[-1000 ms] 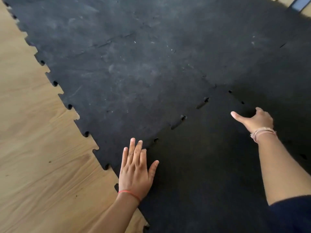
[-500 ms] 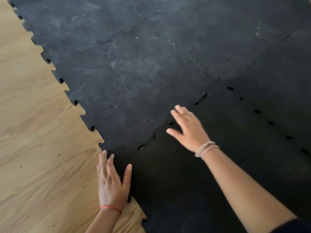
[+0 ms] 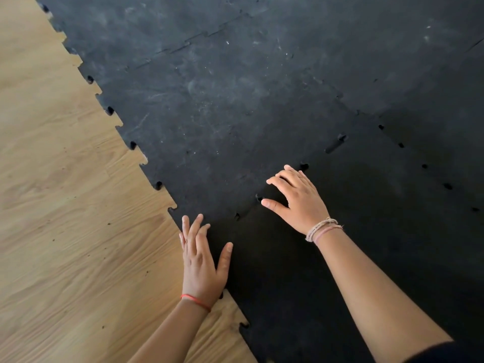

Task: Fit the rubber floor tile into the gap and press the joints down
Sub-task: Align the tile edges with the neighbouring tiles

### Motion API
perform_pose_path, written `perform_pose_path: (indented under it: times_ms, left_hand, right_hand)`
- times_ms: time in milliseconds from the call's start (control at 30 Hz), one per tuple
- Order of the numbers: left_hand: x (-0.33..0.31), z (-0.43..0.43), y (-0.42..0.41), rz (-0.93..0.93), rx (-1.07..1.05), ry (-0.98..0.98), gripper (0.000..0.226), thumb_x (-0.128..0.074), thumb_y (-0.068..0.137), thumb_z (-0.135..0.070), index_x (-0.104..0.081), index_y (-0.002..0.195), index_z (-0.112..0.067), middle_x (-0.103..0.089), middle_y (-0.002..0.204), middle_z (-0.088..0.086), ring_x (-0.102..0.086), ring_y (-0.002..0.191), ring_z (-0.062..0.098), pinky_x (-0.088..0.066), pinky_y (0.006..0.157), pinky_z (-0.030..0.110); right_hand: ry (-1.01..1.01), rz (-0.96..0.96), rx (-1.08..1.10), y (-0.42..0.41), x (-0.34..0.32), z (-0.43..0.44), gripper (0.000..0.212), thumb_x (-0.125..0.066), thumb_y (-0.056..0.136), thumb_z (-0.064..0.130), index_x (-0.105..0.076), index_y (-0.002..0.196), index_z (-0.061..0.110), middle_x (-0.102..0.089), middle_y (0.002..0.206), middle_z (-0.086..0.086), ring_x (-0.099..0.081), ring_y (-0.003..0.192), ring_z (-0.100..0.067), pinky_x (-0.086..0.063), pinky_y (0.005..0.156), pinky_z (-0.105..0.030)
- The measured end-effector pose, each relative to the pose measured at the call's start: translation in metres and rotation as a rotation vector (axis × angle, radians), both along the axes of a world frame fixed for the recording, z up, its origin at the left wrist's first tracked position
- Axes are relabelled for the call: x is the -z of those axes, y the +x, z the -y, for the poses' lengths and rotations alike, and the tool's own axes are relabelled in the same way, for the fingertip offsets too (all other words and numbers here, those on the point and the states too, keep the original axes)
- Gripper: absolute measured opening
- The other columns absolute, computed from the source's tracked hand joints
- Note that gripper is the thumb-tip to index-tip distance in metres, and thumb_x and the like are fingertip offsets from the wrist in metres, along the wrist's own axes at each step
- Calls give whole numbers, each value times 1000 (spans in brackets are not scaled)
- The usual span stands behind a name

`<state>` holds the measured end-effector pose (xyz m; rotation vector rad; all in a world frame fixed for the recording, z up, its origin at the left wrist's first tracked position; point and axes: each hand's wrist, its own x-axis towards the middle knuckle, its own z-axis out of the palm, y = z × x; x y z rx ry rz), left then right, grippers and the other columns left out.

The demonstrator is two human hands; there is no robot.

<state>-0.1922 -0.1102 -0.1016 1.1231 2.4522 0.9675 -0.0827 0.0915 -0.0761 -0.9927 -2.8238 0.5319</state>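
Observation:
A dark black rubber floor tile (image 3: 327,271) with toothed puzzle edges lies at the near right, set against the greyer, dusty tiles (image 3: 209,113) laid beyond it. Small open slots (image 3: 335,145) still show along the joint between them. My left hand (image 3: 201,263) lies flat, fingers together, across the tile's left corner and the wood. My right hand (image 3: 298,200) rests on the joint with its fingers spread and slightly bent, holding nothing.
Light wood-grain flooring (image 3: 65,218) fills the left side, bordered by the mat's toothed outer edge (image 3: 133,145). A second row of small gaps (image 3: 424,166) runs along the tile's right-hand joint. More black tiles stretch to the far right.
My right hand swept from the far right joint leftward onto the joint nearer my left hand. My left hand slid left and back to the tile's corner at the wood's edge.

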Motion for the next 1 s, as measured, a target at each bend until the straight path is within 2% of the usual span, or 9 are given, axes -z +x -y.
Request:
perform_pose_path:
  times_ms: [100, 167, 233, 333, 433, 533, 700, 933, 1000]
  left_hand:
    - [1, 5, 3, 6, 57, -19, 51, -61, 85, -26, -44, 124, 3, -29, 147, 19, -1, 140, 29, -4, 111, 48]
    - [0, 2, 0, -13, 100, -32, 56, -50, 86, -39, -44, 124, 2, -29, 147, 19, 0, 140, 32, -2, 110, 49]
    - [0, -1, -2, -24, 115, -26, 60, -39, 84, -44, -47, 121, 2, -32, 145, 20, -1, 140, 34, -2, 109, 50]
    - [0, -5, -5, -4, 93, 27, 52, -45, 84, -38, -50, 115, 2, -36, 143, 22, -5, 139, 36, -4, 108, 51]
    - [2, -9, -7, 13, 79, 79, 37, -57, 81, -23, -53, 108, 1, -38, 141, 22, -8, 138, 36, -6, 108, 53]
    - [4, -9, -8, 26, 88, 134, 28, -60, 79, -17, -55, 102, -3, -35, 142, 14, -8, 139, 34, -5, 109, 51]
    - [4, -10, -9, 54, 55, 147, 37, -57, 81, -24, -54, 114, -6, -26, 142, 2, -7, 141, 28, -3, 111, 45]
    - [-7, -12, -7, 144, 42, 234, 41, -51, 81, -29, -53, 113, -2, -28, 142, 4, -10, 141, 28, -8, 112, 46]
    - [-8, -11, -8, 151, 42, 253, 42, -49, 81, -29, -52, 113, -3, -28, 142, 4, -9, 142, 24, -11, 112, 48]
  right_hand:
    - [7, -4, 3, 5, 0, 6, 45, -54, 86, 46, -58, 118, 15, -56, 127, -9, -35, 135, -28, -16, 112, -36]
    - [8, 2, 4, 6, -1, 5, 46, -53, 86, 47, -57, 119, 16, -56, 127, -9, -35, 135, -28, -16, 112, -36]
    - [22, 11, 9, 6, 0, 2, 47, -53, 86, 47, -58, 120, 16, -55, 129, -10, -35, 135, -29, -17, 112, -37]
    - [18, 8, 22, 4, 0, 1, 46, -56, 85, 46, -58, 118, 14, -53, 133, -12, -34, 136, -29, -17, 112, -38]
    - [-15, 15, 18, 1, 2, -2, 45, -59, 84, 43, -57, 115, 11, -51, 134, -11, -32, 137, -27, -17, 112, -36]
    - [-32, -5, 41, 1, 3, 2, 47, -60, 84, 40, -56, 117, 8, -49, 135, -13, -33, 137, -28, -18, 112, -37]
    - [-47, 13, 86, 1, 5, 10, 61, -52, 87, 44, -40, 136, 10, -35, 149, -10, -22, 141, -23, -9, 111, -30]
    - [-32, 74, 57, 1, 7, 12, 74, -43, 86, 51, -21, 144, 11, -21, 154, -8, -13, 143, -20, -6, 112, -28]
    - [-22, 82, 74, 1, 8, 14, 77, -33, 84, 57, -20, 145, 11, -20, 155, -8, -12, 143, -19, -6, 112, -29]
